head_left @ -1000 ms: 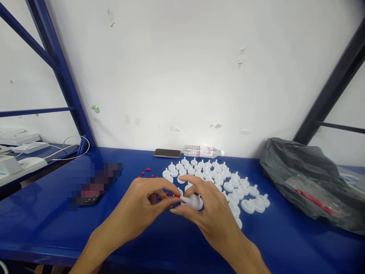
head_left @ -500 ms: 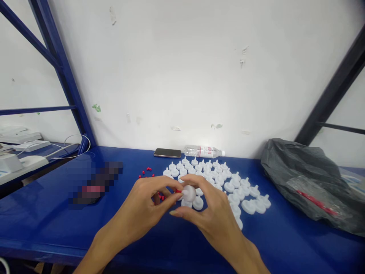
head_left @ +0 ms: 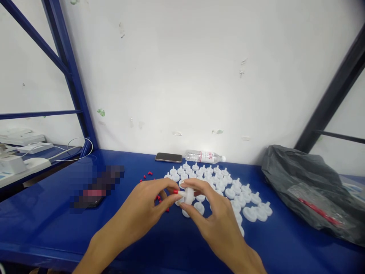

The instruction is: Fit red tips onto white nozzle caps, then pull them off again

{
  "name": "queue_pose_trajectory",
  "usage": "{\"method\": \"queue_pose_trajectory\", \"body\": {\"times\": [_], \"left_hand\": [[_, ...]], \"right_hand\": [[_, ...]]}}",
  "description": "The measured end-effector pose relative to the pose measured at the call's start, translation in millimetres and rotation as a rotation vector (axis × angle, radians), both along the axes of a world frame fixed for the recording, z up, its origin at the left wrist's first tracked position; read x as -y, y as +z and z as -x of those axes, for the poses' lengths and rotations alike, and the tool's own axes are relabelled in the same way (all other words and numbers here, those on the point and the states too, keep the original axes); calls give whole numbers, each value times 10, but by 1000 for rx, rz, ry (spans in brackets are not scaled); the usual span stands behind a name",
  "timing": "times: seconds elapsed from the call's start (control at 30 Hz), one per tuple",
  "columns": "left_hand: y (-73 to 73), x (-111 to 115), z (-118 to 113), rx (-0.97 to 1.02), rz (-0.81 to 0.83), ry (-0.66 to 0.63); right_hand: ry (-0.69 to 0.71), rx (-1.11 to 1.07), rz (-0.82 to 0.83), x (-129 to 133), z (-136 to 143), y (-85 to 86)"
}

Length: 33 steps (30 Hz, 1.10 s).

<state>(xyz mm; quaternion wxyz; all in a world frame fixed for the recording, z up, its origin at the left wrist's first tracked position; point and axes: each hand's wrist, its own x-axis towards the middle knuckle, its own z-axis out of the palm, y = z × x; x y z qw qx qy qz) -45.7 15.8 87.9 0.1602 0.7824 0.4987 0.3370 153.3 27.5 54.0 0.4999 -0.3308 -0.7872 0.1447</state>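
Between my hands is a white round plastic piece [head_left: 188,196] with a stem that points left. A small red cap [head_left: 176,191] sits at the stem's tip. My left hand [head_left: 145,207] pinches the red cap between thumb and forefinger. The round part is gripped at its rim by my right hand [head_left: 215,213], thumb below and forefinger above. Behind and to the right, many similar white pieces [head_left: 219,185] stand on the blue table [head_left: 137,243], most with stems up. Several loose red caps [head_left: 149,173] lie beyond my left hand, some partly hidden by it.
A phone [head_left: 168,157] and a plastic bottle [head_left: 203,156] lie by the wall. On the right is a dark plastic bag [head_left: 296,182] with a clear red-marked packet. A pixelated dark object [head_left: 97,188] lies left. White devices and cables [head_left: 35,163] are far left.
My right thumb has closed onto the white piece, which has turned so its disc shows more side-on. The camera view has shifted slightly, so the scene sits lower.
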Motion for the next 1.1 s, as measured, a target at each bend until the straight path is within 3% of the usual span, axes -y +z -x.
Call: {"method": "queue_pose_trajectory", "body": {"times": [0.2, 0.8, 0.97, 1.1], "left_hand": [[-17, 45, -32, -94, -9, -59], [-150, 98, -190, 204, 38, -165], [-158, 119, -201, 160, 31, -140], [-161, 130, -212, 78, -25, -107]], "right_hand": [[-19, -66, -18, 15, -6, 41], [52, -136, -248, -7, -53, 63], [56, -164, -201, 2, -66, 67], [82, -174, -14, 9, -94, 65]]}}
